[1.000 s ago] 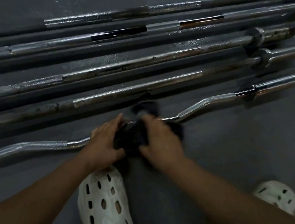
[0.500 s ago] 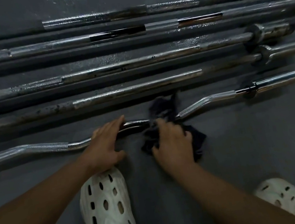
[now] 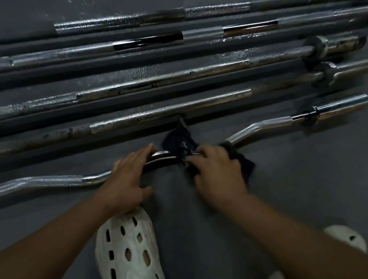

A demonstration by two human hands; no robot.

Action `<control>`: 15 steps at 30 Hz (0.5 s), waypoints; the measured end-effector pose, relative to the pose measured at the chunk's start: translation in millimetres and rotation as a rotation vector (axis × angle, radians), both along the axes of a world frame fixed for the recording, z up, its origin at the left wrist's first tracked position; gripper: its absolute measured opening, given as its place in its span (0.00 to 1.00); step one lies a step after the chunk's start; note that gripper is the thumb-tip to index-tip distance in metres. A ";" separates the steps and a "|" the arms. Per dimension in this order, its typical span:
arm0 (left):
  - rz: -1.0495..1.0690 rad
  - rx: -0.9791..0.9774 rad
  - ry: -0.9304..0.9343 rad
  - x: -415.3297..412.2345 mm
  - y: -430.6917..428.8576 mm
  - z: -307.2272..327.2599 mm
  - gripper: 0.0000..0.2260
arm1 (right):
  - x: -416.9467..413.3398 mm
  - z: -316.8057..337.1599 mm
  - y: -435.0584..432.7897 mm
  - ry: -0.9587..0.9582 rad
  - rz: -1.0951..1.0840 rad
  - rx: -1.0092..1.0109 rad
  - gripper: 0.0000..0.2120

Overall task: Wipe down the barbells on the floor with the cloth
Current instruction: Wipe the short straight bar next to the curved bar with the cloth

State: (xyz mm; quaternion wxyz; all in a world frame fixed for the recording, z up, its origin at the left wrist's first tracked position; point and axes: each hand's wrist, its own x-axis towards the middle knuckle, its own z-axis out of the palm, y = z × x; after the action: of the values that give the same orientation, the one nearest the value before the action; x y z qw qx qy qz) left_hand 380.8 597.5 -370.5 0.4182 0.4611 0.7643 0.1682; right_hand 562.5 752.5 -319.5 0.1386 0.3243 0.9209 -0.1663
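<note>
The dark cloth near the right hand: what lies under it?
The bent middle of the curl bar runs under the dark cloth, entering from the left and leaving on the right. The right hand grips the cloth there. The covered piece of bar cannot be seen.

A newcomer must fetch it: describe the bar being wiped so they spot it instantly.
Five metal bars lie on the grey floor. Take the curl bar nearest the white shoes, under the left hand and dark cloth. It alone is wavy; the rest are straight.
</note>
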 end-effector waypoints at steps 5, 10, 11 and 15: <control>-0.021 0.013 0.082 6.3 4.3 1.0 0.48 | 39.0 -3.9 73.4 0.107 -0.646 0.122 0.22; -0.012 0.009 0.072 4.6 3.6 3.2 0.47 | -35.5 -4.8 -30.2 0.036 -0.134 -0.282 0.24; -0.006 0.023 0.058 2.9 2.5 1.7 0.47 | -43.0 -2.5 -32.4 0.067 -0.029 -0.313 0.22; 0.019 0.000 0.031 2.4 3.2 -0.5 0.48 | -34.1 -4.0 17.8 0.210 -0.435 -0.097 0.18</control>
State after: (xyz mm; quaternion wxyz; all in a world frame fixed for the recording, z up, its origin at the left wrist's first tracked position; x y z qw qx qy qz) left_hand 383.3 600.8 -370.9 0.4046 0.4563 0.7751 0.1652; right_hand 528.4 770.3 -323.5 0.0183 0.4889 0.8296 -0.2690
